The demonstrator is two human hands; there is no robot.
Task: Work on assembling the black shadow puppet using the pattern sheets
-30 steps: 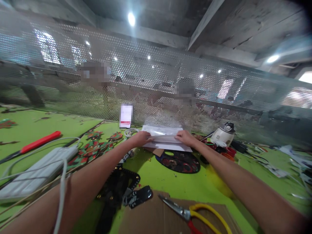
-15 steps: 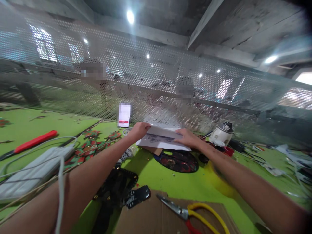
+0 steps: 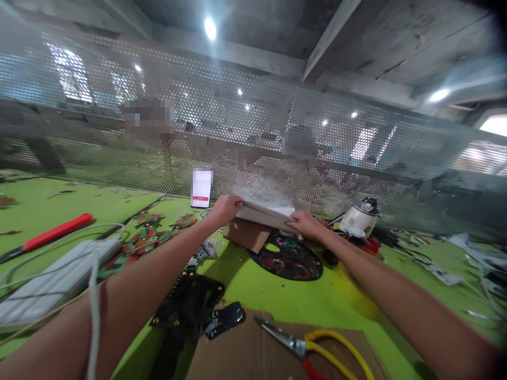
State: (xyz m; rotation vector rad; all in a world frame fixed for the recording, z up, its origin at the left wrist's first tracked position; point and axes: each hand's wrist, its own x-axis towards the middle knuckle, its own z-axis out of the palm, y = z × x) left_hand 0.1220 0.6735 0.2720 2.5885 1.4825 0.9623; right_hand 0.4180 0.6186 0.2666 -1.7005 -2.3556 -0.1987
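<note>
Left hand [image 3: 225, 208] & right hand [image 3: 303, 224] each pinch an end of the white paper stack [image 3: 263, 215], lifted over the cardboard [image 3: 247, 235] on the green desk [image 3: 277, 293].

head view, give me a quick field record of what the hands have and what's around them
left hand: grips the left end of the white paper stack
right hand: grips the stack's right end
stack: lifted at the far side of the green table, near the perforated screen
under stack: brown cardboard piece, dark painted cutout
near edge: yellow-handled pliers on cardboard
left side: red-handled tool, white power strip
behind: phone propped upright
</note>
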